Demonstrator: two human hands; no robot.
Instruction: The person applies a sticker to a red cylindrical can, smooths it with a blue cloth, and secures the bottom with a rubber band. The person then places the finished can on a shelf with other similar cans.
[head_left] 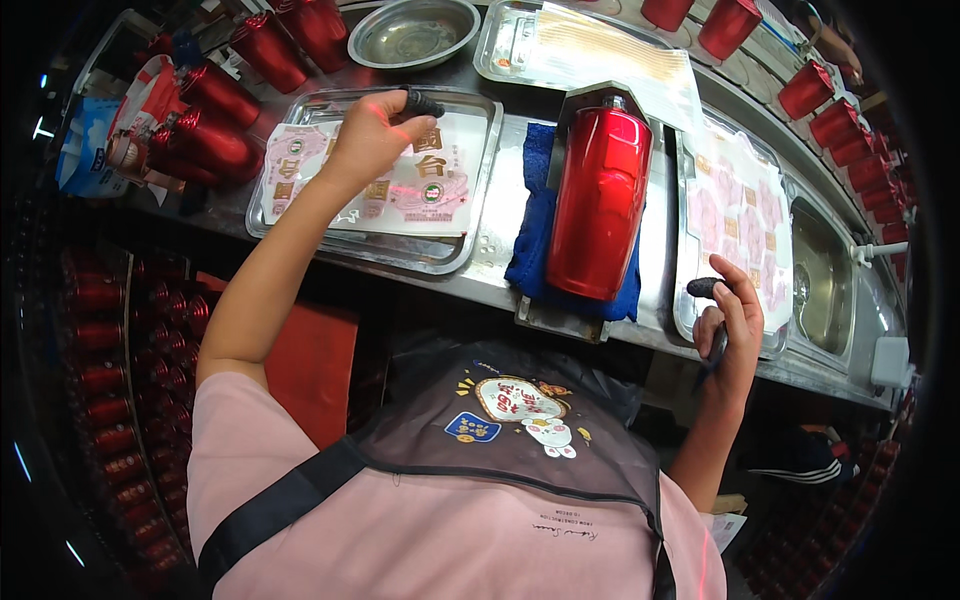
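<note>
A glossy red bottle [598, 200] lies on a blue cloth [535, 230] in front of me, its neck pointing away. To its left, my left hand [375, 135] is over printed decal sheets [420, 205] in a metal tray [462, 252]. Its thumb and forefinger, the latter in a black finger cot, are drawn together; anything between them is too small to make out. My right hand [738, 325], also with a black finger cot, is beside the right tray's near edge. Its lower fingers curl round a dark, thin tool [716, 352], mostly hidden, while the forefinger is raised.
More decal sheets [735, 215] lie in the right tray [685, 320], beside a sink [825, 280]. At the back are a metal bowl [414, 35] and a tray with a striped sheet [610, 50]. Red bottles [215, 140] crowd the left; others line the far right.
</note>
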